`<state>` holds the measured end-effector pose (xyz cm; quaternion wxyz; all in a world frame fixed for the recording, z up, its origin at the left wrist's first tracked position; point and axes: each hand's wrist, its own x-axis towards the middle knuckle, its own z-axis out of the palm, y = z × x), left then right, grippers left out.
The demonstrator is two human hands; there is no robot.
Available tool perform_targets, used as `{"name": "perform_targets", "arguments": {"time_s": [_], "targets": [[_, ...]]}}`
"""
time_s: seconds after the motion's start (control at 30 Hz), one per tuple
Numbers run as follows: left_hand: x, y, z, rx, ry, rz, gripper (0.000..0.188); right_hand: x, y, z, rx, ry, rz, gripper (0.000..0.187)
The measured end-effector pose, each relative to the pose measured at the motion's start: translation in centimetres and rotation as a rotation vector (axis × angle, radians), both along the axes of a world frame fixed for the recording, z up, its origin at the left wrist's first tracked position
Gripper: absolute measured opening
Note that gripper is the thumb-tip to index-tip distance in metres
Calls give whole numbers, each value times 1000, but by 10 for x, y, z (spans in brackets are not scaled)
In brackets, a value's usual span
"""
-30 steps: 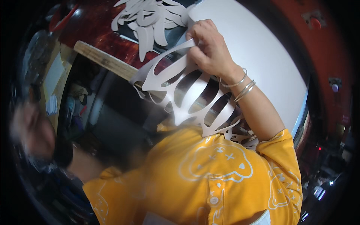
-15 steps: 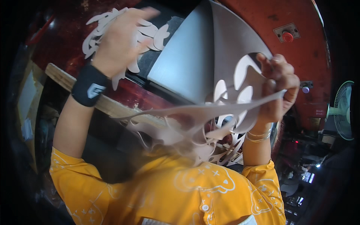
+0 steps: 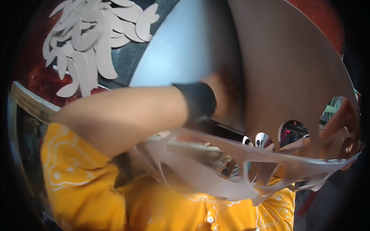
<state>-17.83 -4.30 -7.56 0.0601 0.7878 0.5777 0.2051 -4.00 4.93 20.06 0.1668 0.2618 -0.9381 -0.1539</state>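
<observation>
Right grip (image 3: 341, 118) grasps raised sheet (image 3: 287, 73) by edge, left grip (image 3: 222, 93) beside, little room.

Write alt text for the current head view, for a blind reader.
A person's blurred left hand, with a black wristband, is beside a raised, curving grey sheet; the right hand, partly hidden, is by its cut-outs at far right. Curved pale pieces lie piled at upper left.

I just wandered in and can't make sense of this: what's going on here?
A person in a yellow patterned shirt is handling a large, thin, pale-grey sheet with cut-out holes. The right hand holds it up near the holed edge; the left hand, blurred, is beside it, contact unclear. A pile of flat, curved, off-white pieces lies at upper left.
</observation>
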Motion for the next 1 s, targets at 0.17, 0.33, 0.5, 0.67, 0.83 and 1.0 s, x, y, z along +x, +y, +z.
{"name": "perform_targets", "arguments": {"time_s": [0.17,0.33,0.5,0.67,0.83,1.0], "targets": [[-119,-4,21,-150,317,365,40,4,-14,10,-55,-77,-98,57],[-160,-7,8,237,380,701,31,3,-19,7,-192,-152,-157,61],[-78,-9,28,5,-168,314,37,-4,-33,1,-352,-275,-181,64],[-23,-10,40,-348,-1278,-203,52,-8,-36,-2,-547,-473,-212,68],[-64,-57,61,-423,-1809,-622,71,-11,-31,-6,-841,-727,-188,72],[-114,-134,78,-454,-1774,-184,90,-5,13,-9,-1427,-984,3,76]]}}
